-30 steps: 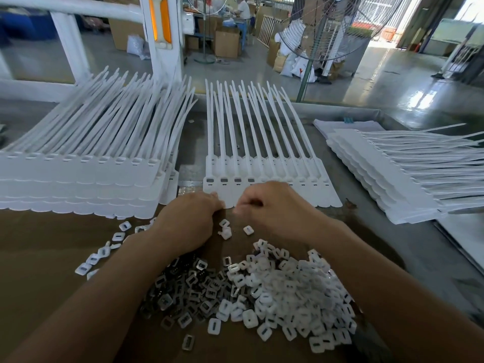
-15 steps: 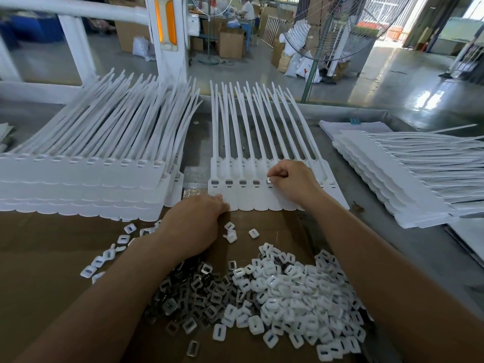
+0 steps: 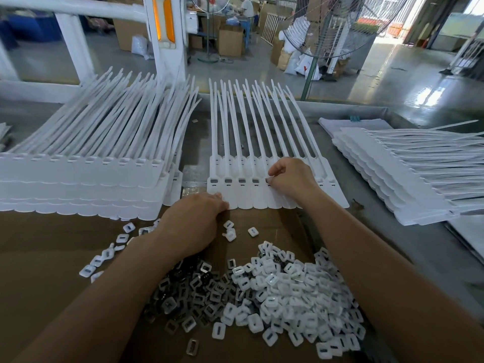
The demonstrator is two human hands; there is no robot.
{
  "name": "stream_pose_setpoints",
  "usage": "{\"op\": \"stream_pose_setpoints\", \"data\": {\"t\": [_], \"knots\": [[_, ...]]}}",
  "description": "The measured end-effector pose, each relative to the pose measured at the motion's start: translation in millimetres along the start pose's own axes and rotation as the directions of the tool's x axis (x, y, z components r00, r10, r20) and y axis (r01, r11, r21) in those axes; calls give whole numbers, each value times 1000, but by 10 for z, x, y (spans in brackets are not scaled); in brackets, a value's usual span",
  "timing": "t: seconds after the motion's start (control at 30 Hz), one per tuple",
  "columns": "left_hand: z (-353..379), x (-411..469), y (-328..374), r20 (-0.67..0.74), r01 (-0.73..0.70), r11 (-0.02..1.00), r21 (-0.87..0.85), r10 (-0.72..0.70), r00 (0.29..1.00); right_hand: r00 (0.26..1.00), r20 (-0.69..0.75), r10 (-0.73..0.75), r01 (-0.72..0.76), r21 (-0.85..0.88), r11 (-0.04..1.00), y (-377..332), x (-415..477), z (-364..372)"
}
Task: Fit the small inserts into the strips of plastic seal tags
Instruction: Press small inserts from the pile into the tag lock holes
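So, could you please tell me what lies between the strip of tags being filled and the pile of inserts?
In the head view, brown cardboard with three loose inserts lies between the strip and the pile; the left hand rests there too.

Factory assembly hall, as I view it through the head camera: stacked strips of seal tags (image 3: 78,179) on my desk (image 3: 406,252), cardboard cartons (image 3: 230,41), a pedestal fan (image 3: 330,27), a glossy concrete floor (image 3: 387,82) and a distant worker (image 3: 246,6).
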State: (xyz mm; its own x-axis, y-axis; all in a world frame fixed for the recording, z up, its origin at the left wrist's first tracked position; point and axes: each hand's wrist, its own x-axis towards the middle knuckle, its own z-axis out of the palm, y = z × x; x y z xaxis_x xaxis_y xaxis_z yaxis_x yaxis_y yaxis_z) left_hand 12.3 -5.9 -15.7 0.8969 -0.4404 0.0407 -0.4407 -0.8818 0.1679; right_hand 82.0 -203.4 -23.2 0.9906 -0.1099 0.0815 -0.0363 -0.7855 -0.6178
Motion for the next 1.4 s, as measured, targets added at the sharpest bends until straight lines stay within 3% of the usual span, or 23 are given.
{"op": "stream_pose_setpoints", "data": {"t": [0.33, 0.47, 0.57, 0.7, 0.8, 0.93, 1.03, 1.1, 1.4], "knots": [[-1, 15, 3, -13, -12, 1000, -9, 12, 1000, 997, 75, -7, 3, 55, 998, -50, -75, -108], [8, -10, -18, -32, -21, 999, -30, 20, 999, 969, 181, -168, 163, 38, 986, -262, -350, -188], [15, -8, -22, -37, -20, 999, -41, 18, 999, 875, 392, -284, 303, 15, 953, -469, -671, -219], [61, 34, -49, -37, -21, 999, -42, 19, 999, 674, 618, -405, 562, -73, 824, -657, -1046, -195], [89, 62, -67, -29, -7, 1000, -30, 6, 1000, 559, 692, -457, 653, -28, 757, -730, -1249, -139], [103, 61, -77, -11, -9, 1000, -1, 9, 1000, 493, 687, -534, 734, 2, 679, -739, -1377, -71], [96, 56, -71, -10, -3, 1000, 5, 3, 1000, 484, 676, -556, 766, -20, 642, -723, -1394, -29], [90, 53, -70, -8, -9, 1000, 11, 9, 1000, 515, 647, -562, 763, -47, 645, -715, -1377, -22], [84, 46, -70, -32, -32, 999, -29, 32, 999, 659, 577, -482, 634, -83, 769, -639, -1207, -113]]}}
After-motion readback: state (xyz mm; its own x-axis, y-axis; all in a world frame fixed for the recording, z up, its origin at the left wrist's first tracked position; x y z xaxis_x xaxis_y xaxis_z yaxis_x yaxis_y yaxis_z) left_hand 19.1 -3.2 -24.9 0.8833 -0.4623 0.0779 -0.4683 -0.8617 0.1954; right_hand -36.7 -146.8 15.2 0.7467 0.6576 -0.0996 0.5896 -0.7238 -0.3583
